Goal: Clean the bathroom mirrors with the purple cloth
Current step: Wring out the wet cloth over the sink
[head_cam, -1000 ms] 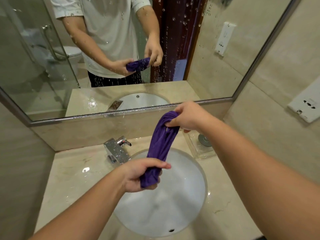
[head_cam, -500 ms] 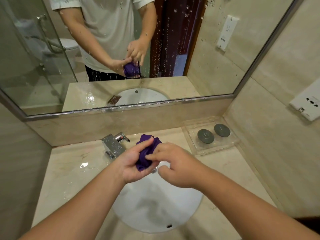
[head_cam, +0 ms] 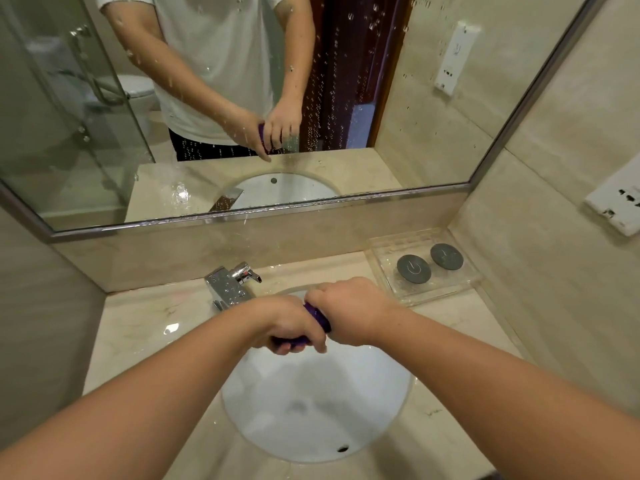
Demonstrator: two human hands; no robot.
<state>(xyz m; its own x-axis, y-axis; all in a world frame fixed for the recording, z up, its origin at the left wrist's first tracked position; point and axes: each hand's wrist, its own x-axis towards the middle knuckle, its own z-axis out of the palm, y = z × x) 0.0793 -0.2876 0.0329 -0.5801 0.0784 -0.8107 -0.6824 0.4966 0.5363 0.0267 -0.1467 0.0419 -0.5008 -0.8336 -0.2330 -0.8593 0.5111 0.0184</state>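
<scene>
mirror (head_cam: 426, 126): fills the wall above the desk, metal-framed, its glass speckled with water drops; it reflects me in a white shirt with both hands together.
desk (head_cam: 145, 327): pale marble, wet in patches, running under the mirror between the side walls.
sink (head_cam: 311, 410): round white bowl set into the desk, right below my hands.
tray (head_cam: 446, 285): clear, on the desk in the far right corner, just beside the sink.
socket (head_cam: 620, 206): white, on the right wall above the tray.
faucet (head_cam: 228, 285): chrome, at the sink's far left rim, just beyond my left grip.
left grip (head_cam: 287, 323): clenched round one end of the cloth, knuckles up, over the sink's far edge.
right grip (head_cam: 349, 310): clenched round the other end, touching my left grip.
cloth (head_cam: 318, 317): purple, rolled into a tight rope between my two grips, over the sink and well apart from the mirror; only short stretches show past my fingers.
discs (head_cam: 413, 269): two, dark grey and round, side by side in the tray.
</scene>
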